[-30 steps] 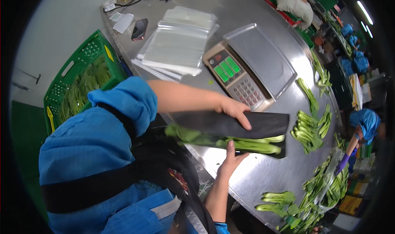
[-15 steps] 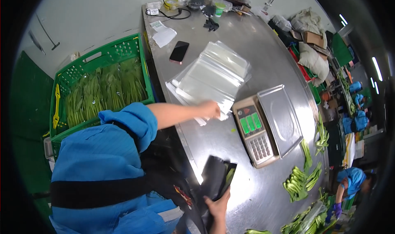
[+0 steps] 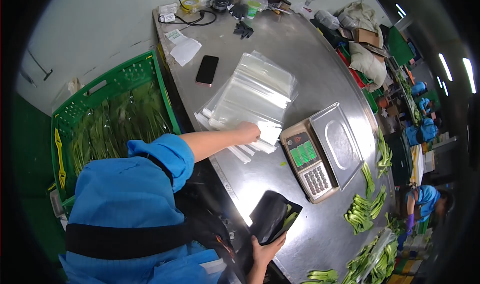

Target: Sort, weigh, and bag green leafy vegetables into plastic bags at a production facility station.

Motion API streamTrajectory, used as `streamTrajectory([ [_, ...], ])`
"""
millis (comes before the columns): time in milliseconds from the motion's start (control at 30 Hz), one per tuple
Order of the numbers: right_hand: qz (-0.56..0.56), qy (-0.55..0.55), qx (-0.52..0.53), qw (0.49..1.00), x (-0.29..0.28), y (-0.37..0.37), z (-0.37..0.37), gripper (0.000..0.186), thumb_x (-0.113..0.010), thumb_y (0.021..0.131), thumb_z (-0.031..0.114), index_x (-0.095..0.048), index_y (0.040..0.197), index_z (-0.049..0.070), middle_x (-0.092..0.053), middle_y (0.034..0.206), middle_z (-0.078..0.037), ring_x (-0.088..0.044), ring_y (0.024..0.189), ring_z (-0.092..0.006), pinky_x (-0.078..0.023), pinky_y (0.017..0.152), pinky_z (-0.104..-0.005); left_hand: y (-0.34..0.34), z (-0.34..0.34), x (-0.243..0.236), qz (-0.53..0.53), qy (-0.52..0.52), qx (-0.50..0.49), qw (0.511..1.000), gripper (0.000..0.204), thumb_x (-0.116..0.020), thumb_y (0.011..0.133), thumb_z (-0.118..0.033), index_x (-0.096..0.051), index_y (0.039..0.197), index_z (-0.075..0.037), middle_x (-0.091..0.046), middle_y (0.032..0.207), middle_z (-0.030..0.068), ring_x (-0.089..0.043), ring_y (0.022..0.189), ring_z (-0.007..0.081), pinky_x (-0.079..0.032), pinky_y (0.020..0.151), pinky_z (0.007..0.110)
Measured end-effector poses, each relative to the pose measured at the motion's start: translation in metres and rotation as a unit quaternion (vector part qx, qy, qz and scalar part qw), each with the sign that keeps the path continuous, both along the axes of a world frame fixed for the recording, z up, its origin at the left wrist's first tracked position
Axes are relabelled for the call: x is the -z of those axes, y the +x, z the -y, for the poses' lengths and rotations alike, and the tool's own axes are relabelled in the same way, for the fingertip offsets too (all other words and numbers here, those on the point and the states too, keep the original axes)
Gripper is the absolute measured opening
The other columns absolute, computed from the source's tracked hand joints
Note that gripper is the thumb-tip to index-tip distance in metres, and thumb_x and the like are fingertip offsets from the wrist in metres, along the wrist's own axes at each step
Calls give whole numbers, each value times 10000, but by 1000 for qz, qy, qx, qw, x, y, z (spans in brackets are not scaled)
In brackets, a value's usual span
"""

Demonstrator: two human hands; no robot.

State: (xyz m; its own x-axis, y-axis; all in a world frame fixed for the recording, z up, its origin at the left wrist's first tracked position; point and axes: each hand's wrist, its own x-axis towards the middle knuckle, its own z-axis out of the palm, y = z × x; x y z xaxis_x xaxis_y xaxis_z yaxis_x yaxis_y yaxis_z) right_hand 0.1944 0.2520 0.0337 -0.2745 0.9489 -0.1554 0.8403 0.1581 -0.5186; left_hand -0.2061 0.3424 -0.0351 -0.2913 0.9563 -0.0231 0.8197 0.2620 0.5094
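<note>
My left hand (image 3: 248, 132) reaches across the steel table (image 3: 305, 59) and pinches the near edge of a stack of clear plastic bags (image 3: 250, 91). At the table's near edge my right hand (image 3: 265, 249) grips a black tray (image 3: 270, 214) from below. The tray is tilted and has green leafy stalks (image 3: 290, 219) lying in it. My blue sleeve covers the left arm down to the elbow.
A weighing scale (image 3: 320, 154) with a steel pan stands right of the bags. Loose greens (image 3: 362, 209) lie along the table's right side. A green crate (image 3: 115, 119) of greens sits on the left. A phone (image 3: 207, 69) lies beyond the bags. A person in blue (image 3: 425, 196) works at the far right.
My left hand left the black tray and moved to the bag stack. My right hand kept the tray and drew it back to the table's near edge.
</note>
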Motion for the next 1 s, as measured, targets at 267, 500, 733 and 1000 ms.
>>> streamTrajectory([
  [267,1,20,8,1000,1,-12,4,1076,-764,486,254,-140,1319,-21,-238,1294,-258,-251,1209,-400,-222,1009,-427,-40,-1,8,-28,91,-97,991,258,-684,634,-234,-651,881,-166,-519,1015,20,-427,1036,208,-328,870,366],
  [500,14,31,11,999,2,-19,6,1081,-761,488,299,-141,1318,-11,-235,1290,-276,-257,1201,-413,-250,995,-431,-56,0,18,52,41,-73,995,155,-696,615,-201,-666,749,-129,-591,816,48,-555,846,215,-421,756,322],
  [733,-7,24,31,999,-2,-26,9,1076,-766,485,285,-150,1318,-4,-234,1299,-260,-262,1202,-401,-251,995,-430,-81,-5,-5,106,5,-30,994,98,-645,694,-164,-651,729,-73,-638,788,69,-597,720,211,-451,657,311],
  [1000,-55,70,33,995,6,-29,12,1036,-763,488,223,-179,1311,-8,-259,1292,-245,-277,1196,-387,-244,998,-425,-20,-1,-75,194,91,38,976,180,-560,774,-249,-623,865,-108,-634,791,72,-595,720,198,-450,656,314],
])
